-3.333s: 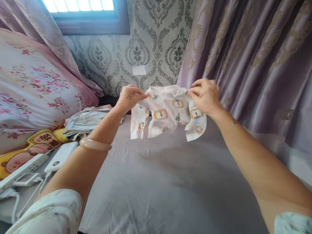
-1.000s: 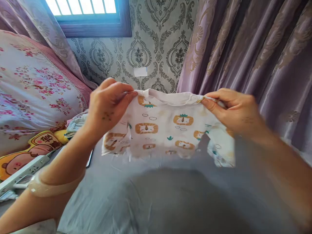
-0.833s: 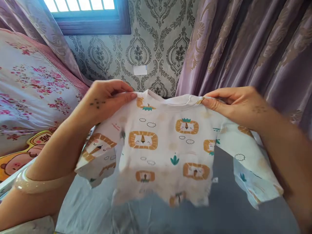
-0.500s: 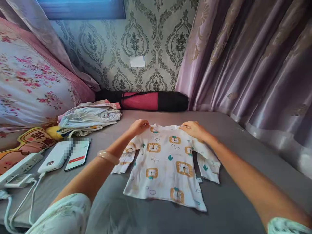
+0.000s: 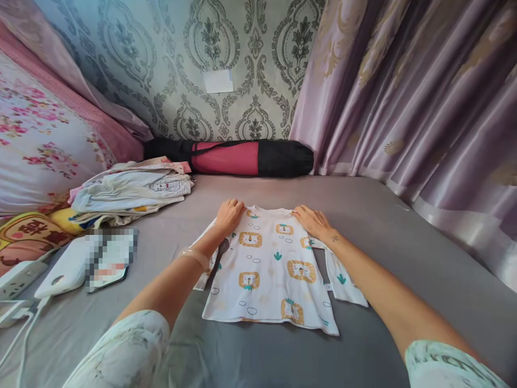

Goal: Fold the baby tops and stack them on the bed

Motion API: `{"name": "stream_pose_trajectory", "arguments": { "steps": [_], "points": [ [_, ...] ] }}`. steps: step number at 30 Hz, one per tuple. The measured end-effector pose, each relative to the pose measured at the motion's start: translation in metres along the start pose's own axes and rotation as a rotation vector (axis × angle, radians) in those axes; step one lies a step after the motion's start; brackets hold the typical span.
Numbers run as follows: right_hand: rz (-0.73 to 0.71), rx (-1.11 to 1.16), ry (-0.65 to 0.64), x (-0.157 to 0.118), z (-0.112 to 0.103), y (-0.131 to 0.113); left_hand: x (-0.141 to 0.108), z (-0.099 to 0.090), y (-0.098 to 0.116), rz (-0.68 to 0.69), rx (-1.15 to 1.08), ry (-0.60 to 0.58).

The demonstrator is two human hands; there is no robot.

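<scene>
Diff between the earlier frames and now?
The lion-print shirt went down and toward the wearer: held up in the air by the shoulders before, now spread on the gray sheet. The left hand and right hand came down with it and are still at its shoulders; whether they pinch it now, can't tell. Clothes pile stayed put.

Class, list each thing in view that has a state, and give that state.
Small shirt: spread out, front uppermost
Left hand: on one shoulder of the shirt
Right hand: on the other shoulder
Clothes: piled
White power bank: cable attached
Phone: lying flat, display obscured
Curtain: hanging in folds
</scene>
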State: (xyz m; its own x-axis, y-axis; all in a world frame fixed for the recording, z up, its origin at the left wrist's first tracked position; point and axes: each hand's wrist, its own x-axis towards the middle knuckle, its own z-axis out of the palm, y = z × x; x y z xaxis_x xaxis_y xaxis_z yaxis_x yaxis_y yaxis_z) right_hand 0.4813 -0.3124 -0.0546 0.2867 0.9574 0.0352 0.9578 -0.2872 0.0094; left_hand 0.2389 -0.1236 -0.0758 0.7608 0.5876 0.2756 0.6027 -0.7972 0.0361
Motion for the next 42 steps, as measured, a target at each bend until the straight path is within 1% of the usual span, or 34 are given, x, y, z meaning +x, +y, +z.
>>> {"name": "stream_pose_trajectory", "arguments": {
  "steps": [3, 7, 11, 13, 14, 18, 20, 24, 27, 30, 33, 35, 39, 41, 42],
  "points": [
    [0.028, 0.012, -0.017, 0.015, 0.0, 0.006, 0.016, 0.005, -0.004, 0.003, 0.002, 0.008],
    [0.048, 0.03, -0.043, 0.038, 0.001, 0.015, 0.043, 0.006, -0.004, 0.005, 0.011, 0.005],
    [0.078, 0.053, -0.015, 0.058, 0.001, 0.022, 0.067, 0.006, -0.004, -0.045, 0.007, 0.009],
    [0.084, 0.066, -0.022, 0.064, 0.002, 0.024, 0.073, 0.01, -0.006, -0.069, 0.001, -0.01],
    [0.087, 0.069, -0.031, 0.066, 0.003, 0.024, 0.075, 0.013, -0.007, -0.077, -0.008, -0.038],
    [0.088, 0.083, -0.025, 0.073, 0.005, 0.022, 0.081, 0.025, -0.007, -0.148, -0.074, -0.165],
    [0.082, 0.12, -0.01, 0.079, 0.005, 0.019, 0.085, 0.026, -0.004, -0.178, -0.096, -0.18],
    [0.044, 0.191, -0.034, 0.093, 0.005, 0.012, 0.093, 0.023, 0.009, -0.135, -0.16, -0.197],
    [0.041, 0.191, -0.055, 0.101, 0.01, 0.008, 0.096, 0.023, 0.016, -0.133, -0.189, -0.19],
    [0.07, 0.205, -0.032, 0.105, 0.016, 0.006, 0.094, 0.026, 0.019, -0.144, -0.191, -0.19],
    [0.183, 0.224, 0.02, 0.104, 0.023, 0.001, 0.09, 0.032, 0.022, -0.191, -0.179, -0.172],
    [0.262, 0.214, 0.081, 0.102, 0.029, -0.006, 0.087, 0.038, 0.024, -0.236, -0.156, -0.147],
    [0.3, 0.143, 0.221, 0.097, 0.042, -0.02, 0.086, 0.049, 0.028, -0.264, -0.055, -0.096],
    [0.317, 0.132, 0.235, 0.097, 0.044, -0.023, 0.086, 0.05, 0.03, -0.256, 0.012, -0.081],
    [0.316, 0.142, 0.223, 0.098, 0.043, -0.022, 0.085, 0.049, 0.031, -0.25, 0.045, -0.079]
  ]
}}
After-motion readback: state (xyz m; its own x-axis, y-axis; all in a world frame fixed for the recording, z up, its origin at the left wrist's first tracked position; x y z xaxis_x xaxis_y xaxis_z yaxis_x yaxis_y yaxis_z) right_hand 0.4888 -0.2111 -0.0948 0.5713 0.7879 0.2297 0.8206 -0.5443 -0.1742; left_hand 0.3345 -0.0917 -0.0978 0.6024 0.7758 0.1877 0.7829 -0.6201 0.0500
